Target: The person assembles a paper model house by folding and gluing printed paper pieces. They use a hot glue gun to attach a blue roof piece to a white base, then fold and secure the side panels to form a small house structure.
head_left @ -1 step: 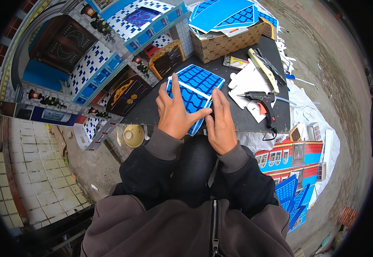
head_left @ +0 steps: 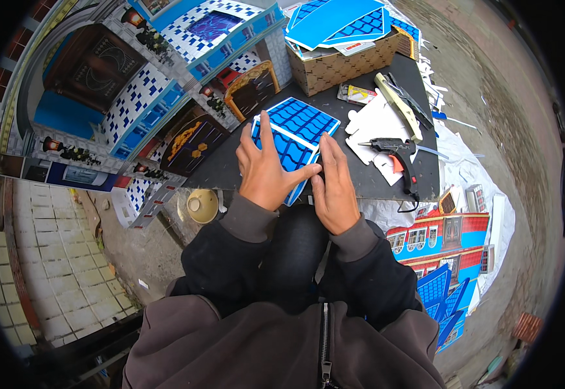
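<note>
A small folded roof piece (head_left: 302, 120) with blue tile print and white seams rests at the front of the dark tabletop. My left hand (head_left: 260, 170) spans it, the index finger along its left side and the thumb reaching to its right edge. Against that right edge press the straight fingers of my right hand (head_left: 335, 187), so both hands hold the piece between them. The undersides of the fingers are hidden. To the right, a black hot glue gun (head_left: 391, 150) with an orange trigger lies on white card scraps (head_left: 373, 123).
A large printed model house (head_left: 146, 104) stands at the left. At the back, a brown patterned box (head_left: 341, 68) bears blue roof sheets (head_left: 341, 23). A cream-handled tool (head_left: 399, 107) lies beside the scraps. More printed house panels (head_left: 441, 240) are at lower right, a bowl (head_left: 202, 205) below the table.
</note>
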### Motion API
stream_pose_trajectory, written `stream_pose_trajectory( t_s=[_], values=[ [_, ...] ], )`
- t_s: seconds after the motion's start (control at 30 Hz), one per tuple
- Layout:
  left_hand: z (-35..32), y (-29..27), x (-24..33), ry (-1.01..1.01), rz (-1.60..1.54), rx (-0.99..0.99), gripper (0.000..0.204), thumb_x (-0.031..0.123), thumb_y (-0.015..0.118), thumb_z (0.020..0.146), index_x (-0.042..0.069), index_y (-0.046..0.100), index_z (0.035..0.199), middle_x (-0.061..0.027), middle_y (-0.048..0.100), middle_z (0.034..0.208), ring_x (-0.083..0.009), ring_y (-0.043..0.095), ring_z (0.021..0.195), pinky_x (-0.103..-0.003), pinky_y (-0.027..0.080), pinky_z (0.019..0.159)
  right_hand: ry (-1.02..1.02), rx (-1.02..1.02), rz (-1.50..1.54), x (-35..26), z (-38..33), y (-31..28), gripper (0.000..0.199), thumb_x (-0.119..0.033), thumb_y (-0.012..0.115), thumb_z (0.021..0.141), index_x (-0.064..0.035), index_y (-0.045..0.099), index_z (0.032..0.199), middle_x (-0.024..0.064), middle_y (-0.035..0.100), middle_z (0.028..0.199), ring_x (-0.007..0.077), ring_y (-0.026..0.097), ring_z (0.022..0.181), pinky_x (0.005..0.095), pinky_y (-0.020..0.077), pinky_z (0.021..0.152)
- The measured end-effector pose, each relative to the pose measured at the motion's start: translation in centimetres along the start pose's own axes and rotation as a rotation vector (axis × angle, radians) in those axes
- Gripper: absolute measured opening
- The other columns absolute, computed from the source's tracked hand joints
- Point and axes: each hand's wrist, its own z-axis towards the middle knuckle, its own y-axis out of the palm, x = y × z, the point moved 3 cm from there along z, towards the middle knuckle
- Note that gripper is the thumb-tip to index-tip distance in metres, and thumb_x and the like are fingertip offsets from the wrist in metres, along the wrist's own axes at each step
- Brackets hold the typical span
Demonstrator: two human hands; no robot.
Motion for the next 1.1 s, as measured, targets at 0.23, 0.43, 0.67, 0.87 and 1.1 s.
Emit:
stream_pose_trajectory(
  t_s=[0.23,0.43,0.67,0.87,1.1],
  values=[
    [0.2,0.3,-0.1,0.105,0.075,0.04,0.134,0.053,0.092,0.069,0.005,0.012,0.165,-0.0376,0.021,0.157,-0.0551,0.029,0.142,-0.061,0.024,0.117,0.128,-0.006,0.228,-0.7,-1.1,-2.3,0.068,0.008,0.056,0.09,0.002,0.037,0.156,0.0265,0.039,0.157,0.0412,0.054,0.131,0.0434,0.0466,0.108],
    [0.2,-0.2,-0.2,0.155,0.078,0.021,0.134,0.05,0.094,0.067,0.006,0.013,0.165,-0.0362,0.022,0.157,-0.0539,0.03,0.141,-0.06,0.025,0.118,0.249,0.336,-0.569,3.7,-1.8,-11.1,0.044,-0.005,0.063,0.094,0.0032,0.054,0.137,0.0221,0.057,0.135,0.0409,0.054,0.123,0.0471,0.043,0.105],
    [0.1,-0.9,-0.4,0.215,-0.001,-0.045,0.136,0.043,0.097,0.065,0.008,0.014,0.166,-0.0347,0.021,0.158,-0.0537,0.031,0.141,-0.06,0.031,0.117,0.336,0.135,-0.674,6.5,-2.7,-12.0,0.04,-0.006,0.067,0.092,0.002,0.057,0.13,0.02,0.058,0.119,0.0404,0.056,0.11,0.0467,0.0475,0.095],
    [-0.1,-1.6,-1.2,0.232,-0.01,-0.093,0.139,0.042,0.099,0.061,0.007,0.014,0.166,-0.0331,0.022,0.158,-0.0532,0.028,0.144,-0.059,0.03,0.118,0.285,0.179,-0.593,5.8,-2.9,-12.6,0.041,-0.003,0.065,0.091,0.0034,0.057,0.13,0.0221,0.057,0.116,0.0407,0.056,0.11,0.0458,0.0476,0.094],
    [-1.4,-2.6,-1.7,0.267,-0.085,-0.2,0.143,0.045,0.1,0.058,0.007,0.015,0.166,-0.0326,0.021,0.159,-0.0539,0.028,0.144,-0.059,0.03,0.118,0.701,0.2,0.687,1.3,-4.9,-15.7,0.039,-0.008,0.061,0.1,0.0055,0.055,0.135,0.0096,0.065,0.117,0.0144,0.064,0.097,0.0311,0.0533,0.093]
  ],
)
